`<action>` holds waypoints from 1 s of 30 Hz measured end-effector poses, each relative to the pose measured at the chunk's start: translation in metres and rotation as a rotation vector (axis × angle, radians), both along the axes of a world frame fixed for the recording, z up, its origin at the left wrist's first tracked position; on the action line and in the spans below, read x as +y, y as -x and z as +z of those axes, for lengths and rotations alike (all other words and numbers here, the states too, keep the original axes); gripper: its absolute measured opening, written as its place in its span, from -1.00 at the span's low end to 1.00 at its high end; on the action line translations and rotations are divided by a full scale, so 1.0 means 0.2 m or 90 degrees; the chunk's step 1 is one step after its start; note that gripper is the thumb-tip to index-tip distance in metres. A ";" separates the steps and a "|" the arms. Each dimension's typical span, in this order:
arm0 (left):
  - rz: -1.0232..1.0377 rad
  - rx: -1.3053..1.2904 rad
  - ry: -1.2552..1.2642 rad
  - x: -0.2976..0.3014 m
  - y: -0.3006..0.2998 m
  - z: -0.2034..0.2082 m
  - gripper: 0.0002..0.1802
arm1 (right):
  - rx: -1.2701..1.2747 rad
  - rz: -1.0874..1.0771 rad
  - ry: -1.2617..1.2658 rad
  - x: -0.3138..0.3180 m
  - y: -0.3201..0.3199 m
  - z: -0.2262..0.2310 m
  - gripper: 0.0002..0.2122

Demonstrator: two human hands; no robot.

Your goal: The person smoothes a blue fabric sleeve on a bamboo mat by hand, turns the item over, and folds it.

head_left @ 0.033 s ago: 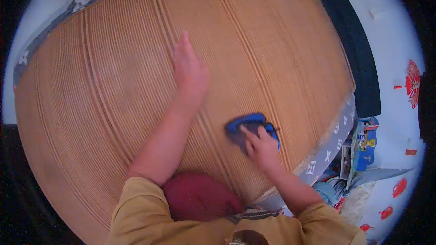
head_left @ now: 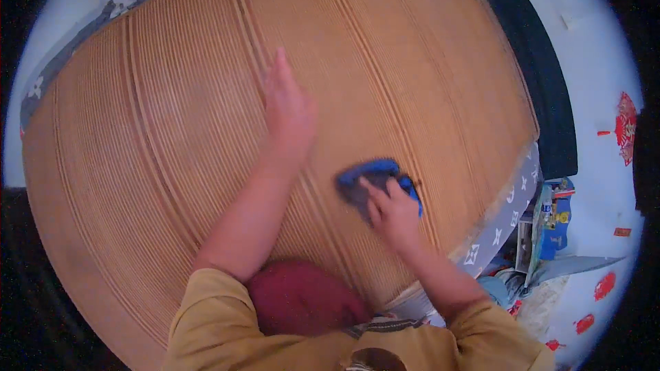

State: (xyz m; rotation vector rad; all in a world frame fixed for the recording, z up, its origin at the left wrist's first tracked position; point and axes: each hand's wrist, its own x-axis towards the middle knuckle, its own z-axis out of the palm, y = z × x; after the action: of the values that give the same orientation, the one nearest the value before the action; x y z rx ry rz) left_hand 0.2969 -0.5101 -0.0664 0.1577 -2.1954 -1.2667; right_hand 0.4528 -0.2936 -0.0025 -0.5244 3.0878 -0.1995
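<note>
A wide tan woven mat (head_left: pixel 192 96) with brown stripes spreads under both hands. My left hand (head_left: pixel 290 110) rests on its middle, fingers stretched out toward the far side, holding nothing. On the right, a blue and dark grey cloth (head_left: pixel 354 191) lies bunched on the mat. My right hand (head_left: pixel 395 216) presses down on it and grips it, the index finger pointing forward over the grey part. The cloth is slightly blurred, and its underside is hidden.
A dark green padded board (head_left: pixel 540 75) stands along the right edge. Grey patterned fabric (head_left: pixel 505 213) shows below the mat's border. Blue shelving (head_left: pixel 555 223) with small items is at the lower right. A dark red rounded thing (head_left: pixel 302 295) sits near my body.
My right hand and the cloth have shifted slightly away from me and to the left. My left hand stays in place.
</note>
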 end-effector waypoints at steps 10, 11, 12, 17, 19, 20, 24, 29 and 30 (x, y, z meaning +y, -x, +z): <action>-0.028 -0.028 -0.135 0.01 0.01 0.02 -0.19 | 0.146 0.081 0.041 -0.57 1.18 -0.18 -0.72; -0.039 -0.006 -0.132 0.02 0.01 0.04 -0.19 | 0.154 0.071 0.032 -0.60 1.29 -0.18 -0.72; -0.043 0.015 -0.122 0.01 0.01 0.04 -0.20 | 0.160 0.067 0.031 -0.65 1.38 -0.19 -0.72; -0.038 0.049 -0.089 0.02 0.02 0.02 -0.20 | 0.158 0.031 0.043 -0.70 1.50 -0.16 -0.71; -0.036 0.062 -0.076 0.00 0.02 -0.01 -0.20 | 0.167 0.031 0.073 -0.66 1.40 -0.21 -0.72; -0.031 0.032 -0.066 -0.01 0.03 -0.01 -0.19 | 0.158 0.041 0.079 -0.62 1.33 -0.22 -0.72; 0.003 -0.019 -0.024 -0.02 0.01 -0.04 -0.18 | 0.076 0.070 0.068 -0.37 0.86 -0.17 -0.67; 0.017 0.016 0.011 -0.01 0.02 -0.06 -0.18 | -0.057 0.002 -0.017 -0.02 0.10 -0.03 -0.58; 0.025 0.030 0.020 -0.01 0.03 -0.05 -0.17 | -0.050 0.000 -0.002 0.05 -0.04 0.00 -0.55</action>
State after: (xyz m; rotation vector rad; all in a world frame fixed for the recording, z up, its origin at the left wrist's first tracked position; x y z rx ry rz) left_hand 0.2914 -0.5113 -0.0756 0.1555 -2.1604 -1.2013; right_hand 0.4618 -0.2843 -0.0034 -0.5029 3.0125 -0.2104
